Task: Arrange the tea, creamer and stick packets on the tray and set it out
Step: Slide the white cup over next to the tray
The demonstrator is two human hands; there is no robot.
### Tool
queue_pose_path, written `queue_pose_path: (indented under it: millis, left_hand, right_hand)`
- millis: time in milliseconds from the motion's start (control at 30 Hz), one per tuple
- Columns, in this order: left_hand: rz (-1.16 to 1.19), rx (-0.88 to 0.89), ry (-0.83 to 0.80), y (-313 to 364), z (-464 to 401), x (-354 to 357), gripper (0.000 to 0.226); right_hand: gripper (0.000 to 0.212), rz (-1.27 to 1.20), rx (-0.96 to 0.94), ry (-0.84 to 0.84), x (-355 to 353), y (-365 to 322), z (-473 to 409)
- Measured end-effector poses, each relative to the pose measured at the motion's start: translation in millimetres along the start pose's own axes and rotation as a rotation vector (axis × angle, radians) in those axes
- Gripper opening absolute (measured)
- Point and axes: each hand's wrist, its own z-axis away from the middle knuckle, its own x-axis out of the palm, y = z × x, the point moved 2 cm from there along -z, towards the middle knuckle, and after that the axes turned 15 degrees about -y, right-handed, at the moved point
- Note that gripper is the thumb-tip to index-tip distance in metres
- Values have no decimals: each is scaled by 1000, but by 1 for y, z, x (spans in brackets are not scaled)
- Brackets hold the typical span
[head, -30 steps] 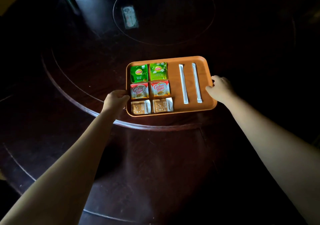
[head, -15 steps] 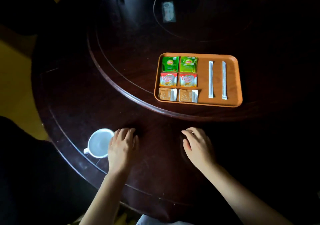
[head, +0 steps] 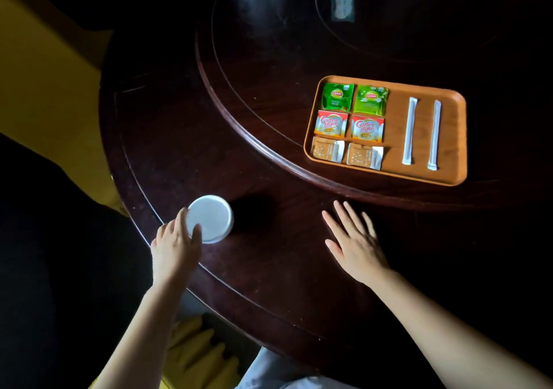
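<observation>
An orange tray rests on the raised turntable of a dark round table. On it lie two green tea packets, two red creamer packets, two brown packets and two white stick packets in neat rows. My left hand grips the near rim of a white cup by the table's near-left edge. My right hand lies flat on the table with fingers spread, well short of the tray.
The turntable's raised rim curves between my hands and the tray. A small pale card lies far back on the inner glass disc. The table edge runs just left of the cup; yellow floor beyond.
Both hands let go of the tray and drew back to the near table edge. My left hand then went from flat on the table to holding the white cup.
</observation>
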Motion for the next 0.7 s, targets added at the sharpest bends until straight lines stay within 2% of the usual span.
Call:
queue_pose_path:
  millis: [100,267,400,467,600,700]
  left_hand:
    - [113,65,-4,-8,-7,-7,22]
    - [176,48,-89,-23,-13,-8,19]
    - [268,-21,-59,-35,-8,-4,15]
    - [416,-48,-92,-41,-7,1,12]
    - [817,-69,-185,-41,-4,11,21]
    - [917,-58,-208,-33,-11,14,23]
  right_hand:
    - [60,31,37,-15,4,1,0]
    - [61,38,47,1,5,1,0]
    - [60,41,39,13,6,0,1]
    - [60,49,40,13,6,0,1]
    - [60,61,46,1,7,0,1]
    - [60,59,41,-1,7,0,0]
